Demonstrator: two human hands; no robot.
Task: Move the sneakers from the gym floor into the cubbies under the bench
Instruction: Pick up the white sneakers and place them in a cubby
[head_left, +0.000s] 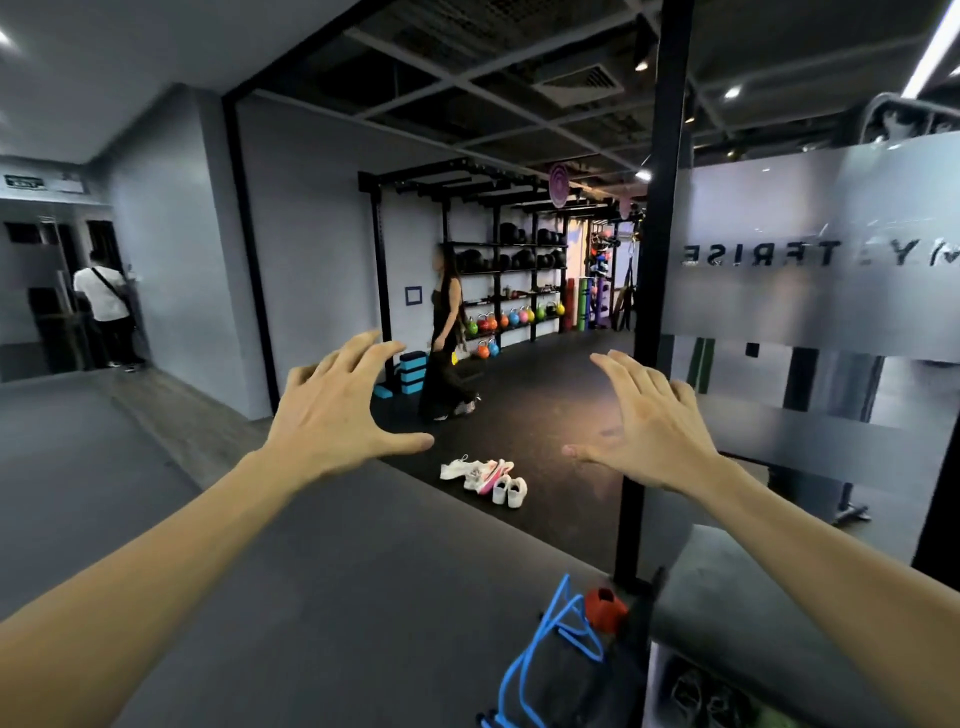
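Observation:
Several white sneakers (485, 480), one with pink trim, lie in a loose heap on the dark gym floor ahead of me. My left hand (337, 410) is raised with fingers spread, holding nothing, above and left of the heap. Opposite it, my right hand (644, 431) is also raised and spread, above and right of the sneakers. Both hands are well short of the shoes. The dark padded bench (737, 603) stands at the lower right, with a cubby (701, 691) beneath it that holds dark shoes.
A black post (654, 312) and a frosted glass partition (810, 291) rise on the right. Blue cords (545, 654) and a red object (605, 608) lie by the bench. One person walks by the kettlebell rack (498, 312); another stands at far left (104, 306).

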